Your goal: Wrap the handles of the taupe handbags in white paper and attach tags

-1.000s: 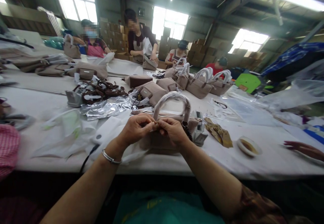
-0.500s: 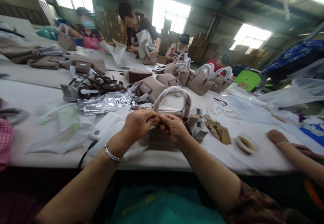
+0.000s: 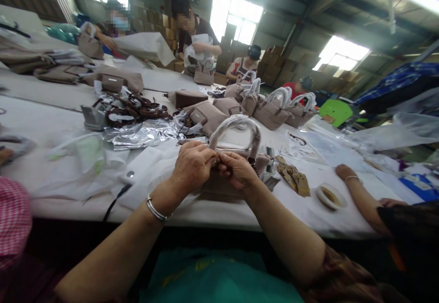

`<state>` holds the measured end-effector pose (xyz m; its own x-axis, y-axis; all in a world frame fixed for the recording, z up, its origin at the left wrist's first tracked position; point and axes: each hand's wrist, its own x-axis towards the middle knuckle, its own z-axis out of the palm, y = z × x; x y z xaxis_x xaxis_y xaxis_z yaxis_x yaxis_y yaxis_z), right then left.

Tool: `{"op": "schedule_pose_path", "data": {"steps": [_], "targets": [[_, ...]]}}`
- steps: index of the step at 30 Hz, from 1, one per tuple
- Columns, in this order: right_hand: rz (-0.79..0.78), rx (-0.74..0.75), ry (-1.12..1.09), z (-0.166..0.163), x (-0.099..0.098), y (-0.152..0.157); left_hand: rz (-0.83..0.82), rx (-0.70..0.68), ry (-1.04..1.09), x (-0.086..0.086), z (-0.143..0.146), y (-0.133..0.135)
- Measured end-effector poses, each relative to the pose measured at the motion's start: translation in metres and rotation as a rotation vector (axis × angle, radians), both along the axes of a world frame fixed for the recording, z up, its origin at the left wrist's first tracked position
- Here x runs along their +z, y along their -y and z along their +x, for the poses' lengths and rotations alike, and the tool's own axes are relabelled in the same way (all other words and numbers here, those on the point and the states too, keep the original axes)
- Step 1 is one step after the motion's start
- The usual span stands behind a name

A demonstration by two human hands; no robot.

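Note:
A taupe handbag [image 3: 222, 188] stands on the white table [image 3: 51, 124] right in front of me, its handle [image 3: 236, 124] wrapped in white foam. My left hand [image 3: 192, 166] and my right hand [image 3: 238, 171] meet at the bag's top edge near the left handle base. Both are closed in a pinch on a small part there that I cannot make out. A silver bangle [image 3: 155, 210] sits on my left wrist.
A small dish [image 3: 329, 195] and brown tags [image 3: 295, 178] lie to the right of the bag. A neighbour's forearm [image 3: 356, 193] rests on the table at right. Crumpled plastic [image 3: 140, 135], dark straps [image 3: 137, 111] and several more handbags [image 3: 270, 111] lie beyond. People work at the far side.
My hands stay pinched at the bag's top, shifted slightly up. The neighbour's arm at right has reached further onto the table. The far workers have lifted white wrapping.

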<state>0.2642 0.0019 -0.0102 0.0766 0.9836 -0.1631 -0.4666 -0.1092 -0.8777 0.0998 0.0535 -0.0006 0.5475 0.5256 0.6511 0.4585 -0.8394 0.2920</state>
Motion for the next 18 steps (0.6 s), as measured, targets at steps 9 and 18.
{"op": "schedule_pose_path", "data": {"steps": [9,18], "targets": [[-0.002,0.036,-0.011,0.0011,0.0021,0.0012,-0.03,0.061,-0.005,0.0017,0.0039,0.0041],[0.058,-0.078,0.125,-0.0087,0.0007,0.002,-0.002,0.101,-0.025,0.0032,0.0051,0.0083]]}}
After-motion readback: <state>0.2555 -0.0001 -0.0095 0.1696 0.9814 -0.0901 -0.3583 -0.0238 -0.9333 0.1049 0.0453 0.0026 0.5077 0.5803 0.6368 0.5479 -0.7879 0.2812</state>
